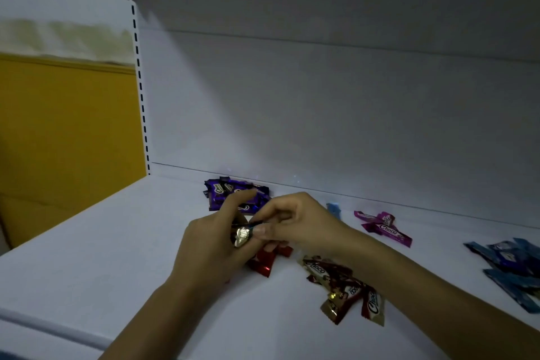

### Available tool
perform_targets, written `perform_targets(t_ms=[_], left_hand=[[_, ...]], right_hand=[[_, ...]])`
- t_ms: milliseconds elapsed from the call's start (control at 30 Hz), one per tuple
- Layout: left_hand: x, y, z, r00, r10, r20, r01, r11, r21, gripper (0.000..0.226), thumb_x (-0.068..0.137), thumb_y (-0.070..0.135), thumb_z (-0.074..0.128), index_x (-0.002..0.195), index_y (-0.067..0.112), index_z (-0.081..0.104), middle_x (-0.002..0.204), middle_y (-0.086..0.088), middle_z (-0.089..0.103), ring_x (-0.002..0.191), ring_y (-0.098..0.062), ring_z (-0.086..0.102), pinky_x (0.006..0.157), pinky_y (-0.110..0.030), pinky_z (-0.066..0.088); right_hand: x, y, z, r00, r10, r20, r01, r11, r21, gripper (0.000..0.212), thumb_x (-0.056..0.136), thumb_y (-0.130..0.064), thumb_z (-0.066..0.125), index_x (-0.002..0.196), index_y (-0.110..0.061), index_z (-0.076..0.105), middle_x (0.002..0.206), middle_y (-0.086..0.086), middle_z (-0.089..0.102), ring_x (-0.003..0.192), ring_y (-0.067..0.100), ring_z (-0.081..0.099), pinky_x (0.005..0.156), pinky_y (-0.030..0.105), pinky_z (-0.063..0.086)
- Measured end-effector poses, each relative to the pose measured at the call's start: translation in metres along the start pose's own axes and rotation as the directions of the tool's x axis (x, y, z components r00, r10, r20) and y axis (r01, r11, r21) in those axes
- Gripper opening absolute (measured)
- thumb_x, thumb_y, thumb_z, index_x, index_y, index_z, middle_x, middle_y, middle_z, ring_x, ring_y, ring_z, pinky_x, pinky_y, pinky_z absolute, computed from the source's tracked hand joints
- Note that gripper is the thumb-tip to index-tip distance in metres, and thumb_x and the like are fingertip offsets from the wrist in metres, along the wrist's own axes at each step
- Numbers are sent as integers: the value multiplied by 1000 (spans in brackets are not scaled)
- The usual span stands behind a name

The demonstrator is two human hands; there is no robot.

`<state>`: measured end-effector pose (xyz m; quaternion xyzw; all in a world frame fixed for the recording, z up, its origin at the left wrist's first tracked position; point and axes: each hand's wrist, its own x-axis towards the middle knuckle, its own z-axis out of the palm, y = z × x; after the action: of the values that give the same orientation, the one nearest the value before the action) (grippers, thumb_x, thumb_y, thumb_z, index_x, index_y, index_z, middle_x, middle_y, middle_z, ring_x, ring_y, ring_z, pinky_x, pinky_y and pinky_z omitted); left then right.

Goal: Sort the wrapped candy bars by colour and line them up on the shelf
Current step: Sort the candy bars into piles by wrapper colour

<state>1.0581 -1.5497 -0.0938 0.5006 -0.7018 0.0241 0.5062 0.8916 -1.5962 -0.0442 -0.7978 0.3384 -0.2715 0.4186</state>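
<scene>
Well, head view: both hands meet over the shelf (87, 257). The left hand (213, 245) has its grip curled round one candy bar (241, 237) w/ a shiny gold end, & the right hand (295, 221) pinches the same bar's dark end. Sorting looks approx half done, I think: purple pile (233, 193) at the back, pink pile (382, 228), blue pile (508, 269) far right, brown-gold pile (344, 289) near the front. One light-blue bar (333, 210) lies alone, & red bars (264, 264) sit under the hands. No neat rows yet, so lining up is left.
</scene>
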Motion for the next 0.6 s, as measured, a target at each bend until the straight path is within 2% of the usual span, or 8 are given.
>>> perform_targets(t_ms=[67, 167, 267, 333, 433, 533, 567, 600], left_hand=[[1, -6, 1, 998, -45, 47, 46, 998, -31, 48, 69, 67, 57, 112, 46, 50, 71, 21, 62, 73, 0, 62, 60, -21, 51], [1, -13, 0, 990, -89, 112, 97, 993, -67, 51, 64, 75, 66, 107, 50, 55, 81, 26, 65, 77, 3, 64, 65, -20, 53], [3, -19, 0, 990, -134, 50, 136, 990, -36, 35, 74, 55, 67, 106, 41, 64, 79, 20, 67, 74, 1, 64, 65, -24, 53], [5, -22, 1, 989, -145, -8, 145, 989, -25, 20, 79, 39, 72, 97, 30, 70, 79, 21, 66, 75, 1, 64, 66, -28, 54], [5, -22, 1, 987, -150, -59, 149, 988, -35, 19, 79, 36, 73, 96, 30, 69, 77, 26, 62, 74, 1, 64, 65, -26, 54], [4, -21, 3, 978, -210, -13, 208, 974, -86, 53, 77, 46, 71, 124, 42, 48, 80, 18, 66, 74, -4, 65, 64, -25, 53], [4, -20, 3, 975, -221, -5, 220, 970, -100, 65, 75, 49, 69, 133, 42, 39, 82, 16, 67, 73, -6, 66, 65, -26, 54], [3, -19, 4, 974, -225, -5, 223, 969, -105, 74, 74, 52, 68, 138, 41, 32, 85, 16, 67, 74, -7, 66, 66, -27, 56]], right_hand=[[3, 4, -2, 1000, 31, -6, -30, 999, 43, 10, 86, -16, 68, 95, -18, 71, 85, 5, 74, 79, 21, 72, 77, 32, 58], [11, 11, -11, 988, 94, -126, -79, 989, 123, 9, 87, -14, 67, 93, -18, 71, 76, -4, 73, 63, 8, 68, 56, 18, 52], [23, 22, -32, 946, 155, -285, -122, 984, 131, 6, 86, -14, 68, 89, -18, 70, 73, -5, 72, 55, 3, 63, 49, 14, 46], [28, 35, -45, 902, 165, -400, -145, 986, 82, 5, 86, -13, 68, 84, -17, 68, 81, -1, 72, 65, 5, 66, 56, 17, 50], [31, 60, -63, 840, 124, -528, -271, 939, -211, 7, 85, -17, 69, 79, -20, 66, 86, -2, 69, 81, 14, 65, 73, 30, 55], [26, 72, -68, 877, 38, -479, -390, 638, -664, 16, 84, -33, 69, 87, -19, 62, 88, -3, 63, 83, 15, 59, 74, 33, 51], [25, 71, -66, 890, -16, -456, -370, 560, -741, 18, 84, -34, 68, 90, -19, 60, 91, -3, 60, 87, 16, 57, 76, 31, 48], [24, 67, -62, 894, -83, -439, -332, 535, -777, 19, 85, -35, 67, 92, -20, 58, 93, -3, 58, 89, 16, 56, 76, 30, 46]])
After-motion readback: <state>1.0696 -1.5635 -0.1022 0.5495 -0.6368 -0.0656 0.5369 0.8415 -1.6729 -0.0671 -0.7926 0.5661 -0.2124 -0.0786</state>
